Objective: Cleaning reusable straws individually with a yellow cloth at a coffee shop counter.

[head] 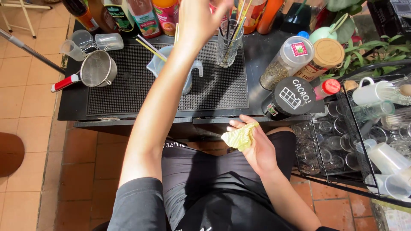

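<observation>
Left hand [201, 19] — raised over the glass [227, 45] of straws [239, 19] at the back of the black mat [128, 85]. Fingers curled down, loosely closed; whether they pinch a straw cannot be told. Best practice, by judgement: take one straw near its top, lift straight, steady the glass.

Right hand [257, 147] — low, near the counter edge, half-closed around a crumpled yellow wrapper [239, 136].

A strainer [97, 68] lies left of the jug [171, 68] on the mat [128, 92].
</observation>
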